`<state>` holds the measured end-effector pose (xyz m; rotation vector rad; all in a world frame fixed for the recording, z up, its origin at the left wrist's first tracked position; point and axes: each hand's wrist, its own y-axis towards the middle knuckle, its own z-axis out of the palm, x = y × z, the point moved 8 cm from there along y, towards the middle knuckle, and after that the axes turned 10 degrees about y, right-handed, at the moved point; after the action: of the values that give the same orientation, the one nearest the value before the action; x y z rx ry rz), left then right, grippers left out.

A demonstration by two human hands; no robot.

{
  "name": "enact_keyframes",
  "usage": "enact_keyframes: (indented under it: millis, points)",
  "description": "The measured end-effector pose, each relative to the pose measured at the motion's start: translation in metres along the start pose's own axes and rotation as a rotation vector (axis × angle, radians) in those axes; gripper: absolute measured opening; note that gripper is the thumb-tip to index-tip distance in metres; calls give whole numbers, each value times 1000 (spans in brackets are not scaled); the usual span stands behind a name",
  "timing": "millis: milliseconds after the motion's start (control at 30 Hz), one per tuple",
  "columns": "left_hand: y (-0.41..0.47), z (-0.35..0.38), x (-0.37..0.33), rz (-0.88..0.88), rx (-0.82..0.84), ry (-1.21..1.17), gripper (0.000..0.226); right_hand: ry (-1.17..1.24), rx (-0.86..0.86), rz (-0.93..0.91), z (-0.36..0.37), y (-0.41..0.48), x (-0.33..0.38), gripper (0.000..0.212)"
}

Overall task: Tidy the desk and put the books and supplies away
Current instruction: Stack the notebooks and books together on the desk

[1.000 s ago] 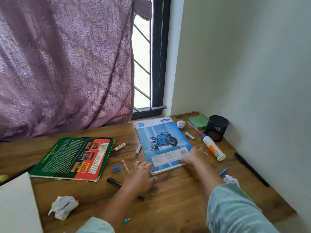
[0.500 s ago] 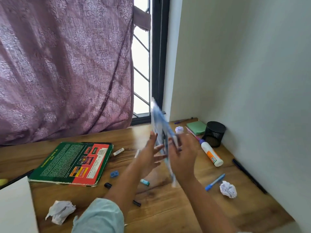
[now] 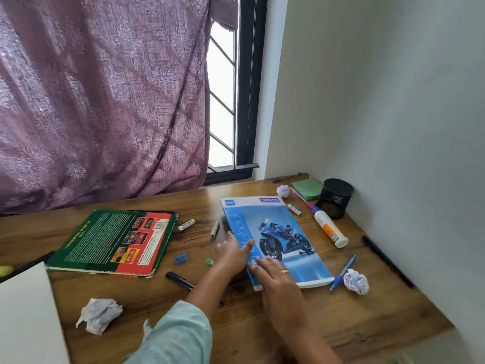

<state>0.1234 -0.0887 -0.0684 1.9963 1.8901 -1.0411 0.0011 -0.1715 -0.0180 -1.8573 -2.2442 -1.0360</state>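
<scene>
Two hands rest on the notebook (image 3: 275,237), which lies flat on the desk (image 3: 367,319) with its motorcycle cover up, between the green book (image 3: 115,240) to the left and the glue bottle (image 3: 331,228) to the right. The left hand (image 3: 232,254) is blurred; its spread fingers touch the notebook's left edge, gripping nothing. The right hand (image 3: 275,275), a ring on one finger, lies flat with fingers spread on the near left corner of the cover, not closed around anything. A blue pen (image 3: 342,273) lies just beside the notebook's near right corner, with a paper ball (image 3: 356,281) next to it. Another paper ball (image 3: 99,314) sits near the front left. A black marker (image 3: 181,280), a sharpener (image 3: 180,258) and an eraser (image 3: 209,261) lie between the green book and the left hand. A mesh cup (image 3: 334,198) stands in the far right corner beside a green pad (image 3: 307,188).
</scene>
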Motion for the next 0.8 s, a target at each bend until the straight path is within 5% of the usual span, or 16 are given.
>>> enact_keyframes:
  millis: [67, 167, 400, 533, 667, 800]
  points:
    - [5, -6, -4, 39, -66, 407, 64, -74, 80, 61, 11, 4, -11, 49]
    - [2, -2, -11, 133, -20, 609, 60, -135, 160, 21, 24, 7, -14, 44]
    - [-17, 0, 0, 228, -12, 695, 55, -27, 362, 19, 38, 6, -18, 63]
    - [-36, -16, 11, 267, -54, 679, 56, 62, 526, 191, 41, 7, -20, 88]
    - [-54, -56, 54, 145, -167, 590, 58, 28, 413, 66, 47, 40, 12, 35]
    - [-76, -106, 116, -49, -285, 479, 57, 102, 424, -55, 86, 66, 75, 28]
